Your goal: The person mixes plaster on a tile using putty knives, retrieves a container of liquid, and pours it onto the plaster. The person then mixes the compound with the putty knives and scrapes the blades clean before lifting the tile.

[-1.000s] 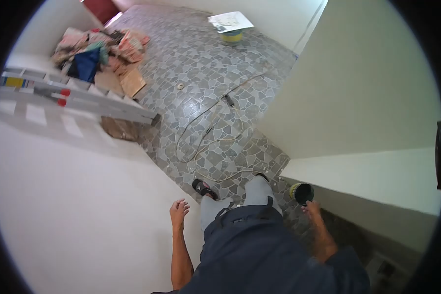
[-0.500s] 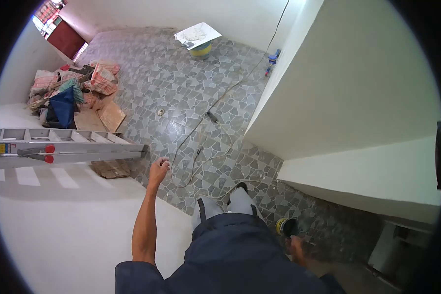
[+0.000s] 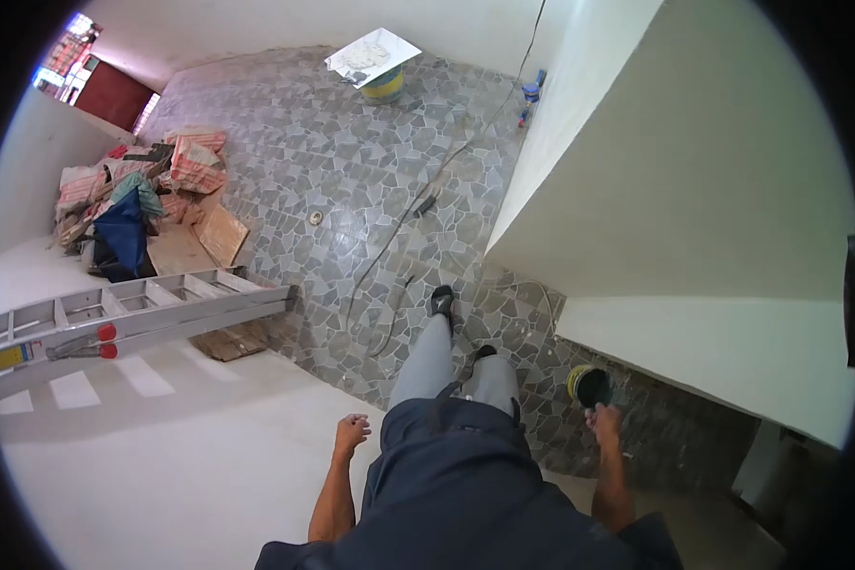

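In front of the wall on the left, my left hand (image 3: 352,432) hangs beside my body, its fingers loosely bent and slightly apart with nothing in them. My right hand (image 3: 602,420) is closed at the near edge of a small yellow can (image 3: 575,384) with a dark inside. The can is off the floor at my right side, its mouth tilted toward me. How the fingers grip it, by rim or handle, is too small to make out.
An aluminium stepladder (image 3: 142,318) stands at the left wall, near sacks (image 3: 198,163) and boards (image 3: 220,236). A cable (image 3: 389,242) crosses the tiled floor (image 3: 285,161) ahead. Farther off, a white board (image 3: 375,55) rests on a bucket (image 3: 384,87). A sloping structure (image 3: 693,171) overhangs the right.
My left hand has dropped back toward my body. My right hand and the can have swung forward and right. One leg has stepped ahead, and the view has shifted.
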Tool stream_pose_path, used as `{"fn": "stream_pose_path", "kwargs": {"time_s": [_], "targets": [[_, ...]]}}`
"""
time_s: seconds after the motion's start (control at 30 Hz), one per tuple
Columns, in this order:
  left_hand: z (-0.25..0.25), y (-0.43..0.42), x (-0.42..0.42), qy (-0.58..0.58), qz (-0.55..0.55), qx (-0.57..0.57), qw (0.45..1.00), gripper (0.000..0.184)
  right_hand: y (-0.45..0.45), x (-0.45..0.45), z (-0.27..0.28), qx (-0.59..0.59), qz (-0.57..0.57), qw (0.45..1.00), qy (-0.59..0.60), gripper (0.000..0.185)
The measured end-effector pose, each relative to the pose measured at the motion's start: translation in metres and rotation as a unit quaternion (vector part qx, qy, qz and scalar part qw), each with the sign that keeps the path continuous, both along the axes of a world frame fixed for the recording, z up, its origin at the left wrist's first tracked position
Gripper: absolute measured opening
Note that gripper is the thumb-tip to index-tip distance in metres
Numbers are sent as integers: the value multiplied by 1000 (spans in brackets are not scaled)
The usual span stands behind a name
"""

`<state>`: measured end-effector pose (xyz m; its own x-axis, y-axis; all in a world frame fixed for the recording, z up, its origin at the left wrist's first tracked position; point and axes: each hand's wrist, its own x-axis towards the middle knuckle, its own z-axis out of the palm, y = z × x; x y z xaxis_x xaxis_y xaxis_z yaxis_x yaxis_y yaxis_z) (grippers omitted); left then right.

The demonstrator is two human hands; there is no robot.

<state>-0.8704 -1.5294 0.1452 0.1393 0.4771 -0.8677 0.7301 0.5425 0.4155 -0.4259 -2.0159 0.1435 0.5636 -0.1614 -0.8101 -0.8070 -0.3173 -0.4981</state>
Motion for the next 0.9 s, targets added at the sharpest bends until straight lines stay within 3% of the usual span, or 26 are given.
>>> {"fn": "stream_pose_path", "kwargs": {"time_s": [0.13, 0.27, 0.33, 0.47, 0.53, 0.7, 0.9], "targets": [[-11, 61, 5, 0, -28, -47, 999, 27, 59, -15, 52, -6, -68, 996, -52, 15], [-62, 186, 38, -90, -99, -36, 990, 24, 103, -69, 71, 13, -138, 987, -84, 14], [-71, 250, 54, -124, -143, 49, 981, 24, 127, -101, 71, 30, -208, 975, -74, 13], [13, 321, 93, -172, -57, 96, 979, 26, 160, -147, 58, 16, -218, 976, -1, 14], [20, 347, 97, -181, -41, 116, 976, 28, 161, -166, 33, 36, -174, 984, 1, 9], [3, 340, 36, -110, -80, 116, 984, 27, 202, -172, 21, -34, -80, 994, 60, 14], [42, 288, 22, -16, -44, 54, 997, 31, 236, -117, -29, -18, -54, 990, 131, 17]]}}
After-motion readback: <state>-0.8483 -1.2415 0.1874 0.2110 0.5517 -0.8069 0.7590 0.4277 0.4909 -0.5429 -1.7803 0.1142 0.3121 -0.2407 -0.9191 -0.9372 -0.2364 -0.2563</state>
